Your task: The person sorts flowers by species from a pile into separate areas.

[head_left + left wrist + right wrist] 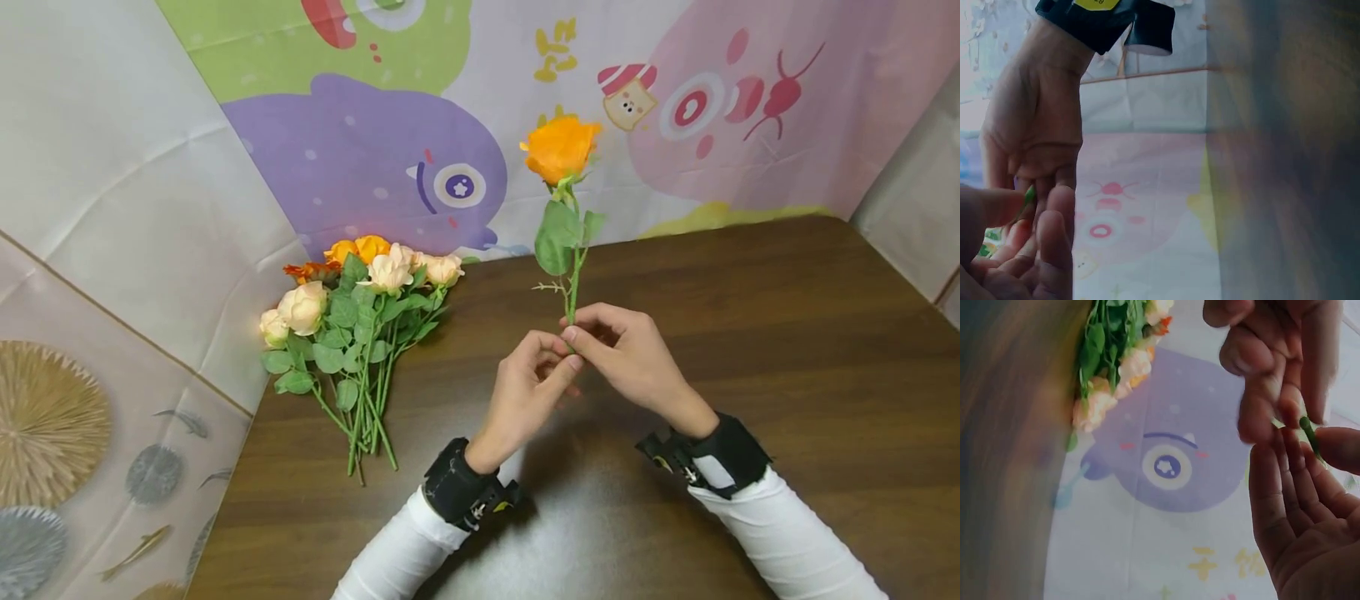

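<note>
Left hand (522, 387) and right hand (637, 358) both pinching the lower stem (574, 292) of an orange rose (561, 152), the rose standing upright above the desk (765, 333), a bunch of peach and orange roses (343, 310) lying at left, cartoon-printed cloth (367, 158) hanging behind.

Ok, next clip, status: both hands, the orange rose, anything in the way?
Left hand, right hand: both pinching stem, low down. Orange rose: held upright. Nothing seen in the way; flower pile lies off left.
</note>
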`<act>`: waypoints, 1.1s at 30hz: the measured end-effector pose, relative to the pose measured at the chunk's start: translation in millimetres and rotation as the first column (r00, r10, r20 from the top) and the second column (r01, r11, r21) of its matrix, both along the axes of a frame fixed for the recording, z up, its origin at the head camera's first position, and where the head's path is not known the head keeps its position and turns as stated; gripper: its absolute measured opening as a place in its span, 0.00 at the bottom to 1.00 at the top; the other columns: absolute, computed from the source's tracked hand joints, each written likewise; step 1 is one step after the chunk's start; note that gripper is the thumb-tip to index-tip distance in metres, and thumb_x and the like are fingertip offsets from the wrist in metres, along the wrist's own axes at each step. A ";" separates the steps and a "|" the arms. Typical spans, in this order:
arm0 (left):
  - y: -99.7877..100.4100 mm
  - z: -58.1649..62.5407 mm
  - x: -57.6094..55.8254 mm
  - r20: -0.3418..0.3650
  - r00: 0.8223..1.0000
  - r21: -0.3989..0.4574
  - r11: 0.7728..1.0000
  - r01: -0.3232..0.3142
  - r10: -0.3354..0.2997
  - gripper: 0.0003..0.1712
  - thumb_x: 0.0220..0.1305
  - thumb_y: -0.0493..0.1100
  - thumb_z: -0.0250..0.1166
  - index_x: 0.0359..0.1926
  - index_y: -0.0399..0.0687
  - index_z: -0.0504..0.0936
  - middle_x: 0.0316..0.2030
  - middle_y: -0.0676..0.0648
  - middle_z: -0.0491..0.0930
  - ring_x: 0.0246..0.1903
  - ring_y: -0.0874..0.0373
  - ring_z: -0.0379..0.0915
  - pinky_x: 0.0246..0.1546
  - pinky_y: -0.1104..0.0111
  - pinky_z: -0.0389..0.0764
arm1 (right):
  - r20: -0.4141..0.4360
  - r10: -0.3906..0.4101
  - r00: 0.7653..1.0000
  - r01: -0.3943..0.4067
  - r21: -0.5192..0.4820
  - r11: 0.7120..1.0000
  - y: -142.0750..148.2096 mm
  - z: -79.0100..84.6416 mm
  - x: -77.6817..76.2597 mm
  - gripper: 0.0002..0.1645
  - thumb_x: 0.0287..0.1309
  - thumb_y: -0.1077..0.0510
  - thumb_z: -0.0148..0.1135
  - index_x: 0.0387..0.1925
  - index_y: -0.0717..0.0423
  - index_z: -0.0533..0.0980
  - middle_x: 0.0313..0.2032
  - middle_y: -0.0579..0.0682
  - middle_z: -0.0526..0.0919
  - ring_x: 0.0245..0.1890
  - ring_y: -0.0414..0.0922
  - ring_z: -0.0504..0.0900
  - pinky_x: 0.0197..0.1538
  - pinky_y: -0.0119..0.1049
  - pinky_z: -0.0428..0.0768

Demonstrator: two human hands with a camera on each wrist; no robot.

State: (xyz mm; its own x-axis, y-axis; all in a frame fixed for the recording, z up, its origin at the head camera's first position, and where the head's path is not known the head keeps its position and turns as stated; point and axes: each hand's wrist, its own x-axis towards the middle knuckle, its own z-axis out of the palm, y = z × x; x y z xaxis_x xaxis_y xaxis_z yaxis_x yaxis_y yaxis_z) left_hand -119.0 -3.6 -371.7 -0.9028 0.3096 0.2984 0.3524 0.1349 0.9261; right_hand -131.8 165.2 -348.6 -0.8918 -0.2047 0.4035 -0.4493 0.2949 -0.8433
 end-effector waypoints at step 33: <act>-63.7 38.3 -3.5 -0.057 0.992 -0.125 0.985 -0.115 0.109 0.02 0.68 0.35 0.62 0.39 0.40 0.81 0.27 0.44 0.84 0.21 0.54 0.79 0.25 0.65 0.83 | 0.231 -0.659 0.716 0.418 0.614 0.669 210.1 -46.1 -38.2 0.22 0.66 0.55 0.58 0.38 0.75 0.81 0.22 0.59 0.85 0.28 0.58 0.81 0.25 0.42 0.71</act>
